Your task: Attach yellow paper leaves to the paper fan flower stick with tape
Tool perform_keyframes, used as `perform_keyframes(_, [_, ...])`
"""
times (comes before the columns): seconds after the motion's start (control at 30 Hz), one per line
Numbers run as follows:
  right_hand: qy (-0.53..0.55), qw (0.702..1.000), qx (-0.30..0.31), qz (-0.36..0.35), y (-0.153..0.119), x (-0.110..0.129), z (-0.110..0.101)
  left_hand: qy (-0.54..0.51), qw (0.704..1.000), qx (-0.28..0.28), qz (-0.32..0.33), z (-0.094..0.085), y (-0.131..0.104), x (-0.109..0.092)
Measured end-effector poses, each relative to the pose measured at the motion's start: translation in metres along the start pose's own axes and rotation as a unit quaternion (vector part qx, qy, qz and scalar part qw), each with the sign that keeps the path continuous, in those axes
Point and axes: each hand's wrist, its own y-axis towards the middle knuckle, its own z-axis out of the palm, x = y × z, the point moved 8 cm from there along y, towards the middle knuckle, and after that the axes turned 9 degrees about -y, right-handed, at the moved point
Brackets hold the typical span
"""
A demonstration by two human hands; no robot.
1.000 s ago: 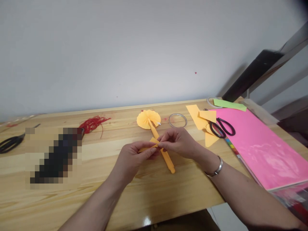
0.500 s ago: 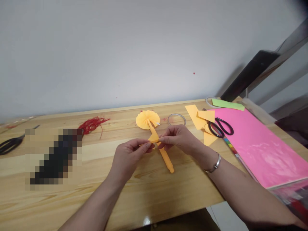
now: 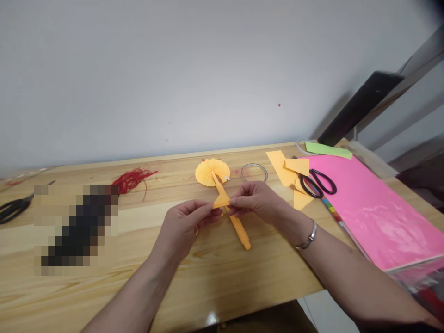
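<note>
Between my hands is a small folded piece of orange paper [image 3: 221,200]. My left hand [image 3: 185,222] pinches its left end, and my right hand [image 3: 255,200] pinches its right end with thumb and forefinger. Beneath it on the table lies a rolled orange paper tube [image 3: 239,230], slanting toward me. A pleated orange paper fan [image 3: 211,172] lies just beyond, its narrow stem running down toward the folded piece. Whether stem and tube are joined is hidden behind the folded paper and my fingers. A small white bit sits at the fan's right edge.
Right of my hands lie a silver bangle [image 3: 255,173], orange paper scraps [image 3: 282,169], black-handled scissors [image 3: 317,182] and a pink paper pack [image 3: 378,208]. A green strip [image 3: 328,150] rests behind. Red threads [image 3: 133,180], a blurred-out dark object [image 3: 81,231] and other scissors [image 3: 15,209] are leftward.
The folded paper has turned so more of its flat face shows. My left thumb has straightened and shifted slightly along its left end. The fan and tube stay in place.
</note>
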Motion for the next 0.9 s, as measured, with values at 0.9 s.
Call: perform_keyframes(0.9, [-0.011, 1.0, -0.026, 0.007, -0.0009, -0.0002, -0.0015, 0.016, 0.999, -0.031, -0.032, -0.006, 0.0038, 0.005])
